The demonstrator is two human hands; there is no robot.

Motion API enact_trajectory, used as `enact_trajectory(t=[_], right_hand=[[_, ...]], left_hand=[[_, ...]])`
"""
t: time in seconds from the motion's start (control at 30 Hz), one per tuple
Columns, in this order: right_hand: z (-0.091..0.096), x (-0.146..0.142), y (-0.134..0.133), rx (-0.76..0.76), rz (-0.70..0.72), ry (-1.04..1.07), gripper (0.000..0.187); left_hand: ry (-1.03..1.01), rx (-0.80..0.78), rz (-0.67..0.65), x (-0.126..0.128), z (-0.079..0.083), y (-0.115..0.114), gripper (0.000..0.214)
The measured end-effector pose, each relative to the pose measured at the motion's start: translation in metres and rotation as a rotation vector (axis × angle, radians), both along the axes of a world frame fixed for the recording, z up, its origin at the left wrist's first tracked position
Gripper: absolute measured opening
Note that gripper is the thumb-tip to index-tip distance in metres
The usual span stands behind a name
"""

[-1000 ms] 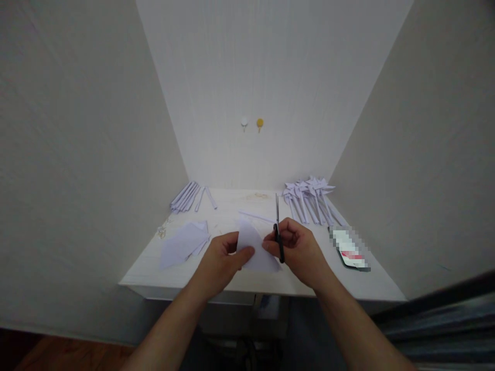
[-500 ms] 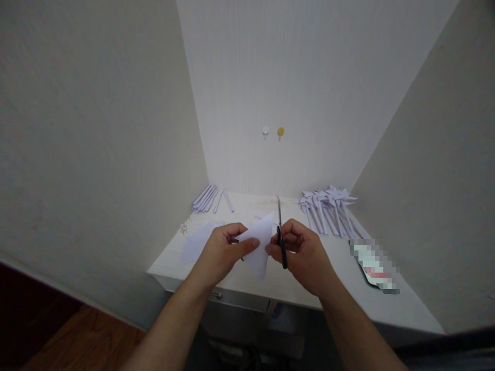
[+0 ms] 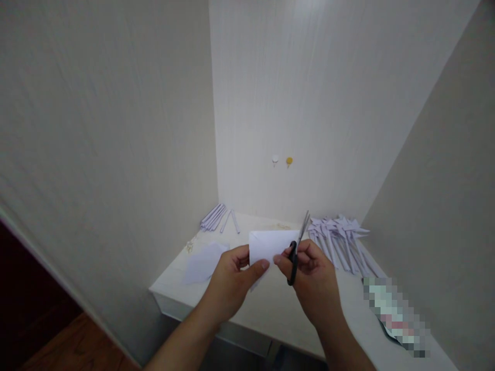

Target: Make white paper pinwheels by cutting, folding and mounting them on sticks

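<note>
My left hand point(image 3: 232, 281) pinches the lower left edge of a folded white paper point(image 3: 270, 244) and holds it upright above the white table point(image 3: 278, 309). Just to the right, my right hand point(image 3: 315, 281) grips black-handled scissors point(image 3: 297, 247) with their blades pointing up. That hand's fingertips also touch the paper's right edge. The scissor blades look nearly together, beside the paper's top right corner.
A bundle of folded paper strips point(image 3: 216, 217) lies at the back left. A heap of paper pinwheels on sticks point(image 3: 340, 237) fills the back right. Flat paper pieces point(image 3: 204, 263) lie at left, a blurred packet point(image 3: 394, 314) at right. Walls enclose the table on three sides.
The paper has been turned from a hanging point to a wide piece held level. The scissors tilted rightward. My view shifted, so the table now sits lower and further right.
</note>
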State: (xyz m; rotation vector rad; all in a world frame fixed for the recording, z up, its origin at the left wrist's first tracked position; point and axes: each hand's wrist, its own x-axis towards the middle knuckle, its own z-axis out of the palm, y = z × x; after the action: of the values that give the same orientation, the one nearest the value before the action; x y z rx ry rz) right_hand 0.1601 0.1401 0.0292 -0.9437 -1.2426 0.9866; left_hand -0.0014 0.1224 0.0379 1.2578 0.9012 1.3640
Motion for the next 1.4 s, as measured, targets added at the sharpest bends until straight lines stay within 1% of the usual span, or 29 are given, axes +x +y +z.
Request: enact_trajectory(t=[0.1,0.2,0.3,0.37,0.43,0.5,0.57,0.63,0.73,0.83,0.9,1.0,1.2,1.4], right_hand=[[0.0,0.003,0.001,0.011,-0.019,0.034,0.032],[0.002,0.002,-0.001,0.026,-0.038,0.042,0.032],[0.006,0.003,-0.005,0.045,-0.046,0.024,0.032],[0.009,0.011,-0.009,0.037,-0.038,-0.002,0.033],[0.009,0.027,-0.014,0.007,0.014,-0.041,0.035],[0.006,0.047,-0.02,-0.015,0.124,-0.093,0.036],[-0.002,0.064,-0.026,-0.007,0.242,-0.156,0.038],[-0.01,0.073,-0.033,-0.092,0.317,-0.264,0.034],[-0.015,0.068,-0.046,-0.232,0.357,-0.42,0.025],[-0.01,0.055,-0.058,-0.3,0.301,-0.464,0.024],[-0.004,0.048,-0.064,-0.318,0.267,-0.456,0.027],[0.002,0.043,-0.067,-0.305,0.224,-0.444,0.031],[0.008,0.037,-0.065,-0.376,0.236,-0.42,0.033],[0.011,0.034,-0.063,-0.36,0.23,-0.431,0.031]], left_hand=[[0.008,-0.023,-0.04,0.0,0.003,0.001,0.027],[-0.023,-0.043,-0.063,0.004,0.002,0.006,0.031],[-0.047,-0.057,-0.037,0.011,0.003,0.008,0.031],[-0.037,-0.056,0.008,0.014,0.006,0.007,0.03],[-0.038,-0.046,0.067,0.014,0.012,0.004,0.03],[-0.068,-0.022,0.117,0.011,0.02,-0.002,0.03],[-0.095,0.017,0.139,0.008,0.028,-0.008,0.031],[-0.094,0.045,0.15,0.006,0.033,-0.014,0.032],[-0.074,0.06,0.157,0.007,0.037,-0.021,0.031],[-0.041,0.093,0.174,0.01,0.04,-0.027,0.03],[-0.015,0.116,0.185,0.012,0.041,-0.031,0.03],[0.015,0.13,0.182,0.011,0.042,-0.034,0.026],[0.027,0.144,0.185,0.008,0.045,-0.033,0.015],[0.035,0.173,0.194,0.007,0.046,-0.033,0.011]])
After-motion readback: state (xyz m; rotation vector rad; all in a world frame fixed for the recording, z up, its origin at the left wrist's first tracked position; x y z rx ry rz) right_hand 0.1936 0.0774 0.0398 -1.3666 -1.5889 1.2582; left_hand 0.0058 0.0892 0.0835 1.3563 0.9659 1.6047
